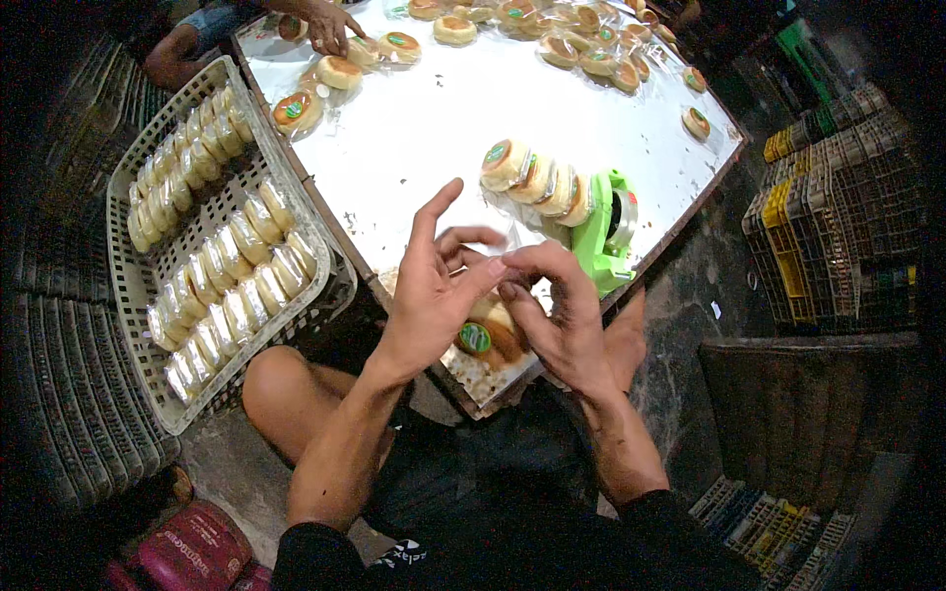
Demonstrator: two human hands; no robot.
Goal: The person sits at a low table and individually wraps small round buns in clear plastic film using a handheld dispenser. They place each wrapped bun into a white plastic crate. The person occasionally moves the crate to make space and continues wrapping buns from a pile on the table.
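A round golden-topped bun (507, 342) with a green label sits at the near corner of the white table, in a clear plastic bag. Above it my two hands meet. My left hand (440, 286) has its index finger raised, while its thumb tip presses against the right fingers. With thumb and index finger bent together, my right hand (560, 315) pinches the gathered top of the bag, mostly hidden by the fingers. Just beyond stands a row of bagged buns (537, 184), leaning against a bright green tape dispenser (601, 236).
Left of the table, a pale plastic crate (232, 360) holds rows of bagged buns. More bagged buns (591, 44) lie along the table's far side, where another person's hand (330, 28) touches one. Stacked crates (828, 217) stand at the right; a maroon gas cylinder (192, 547) sits lower left.
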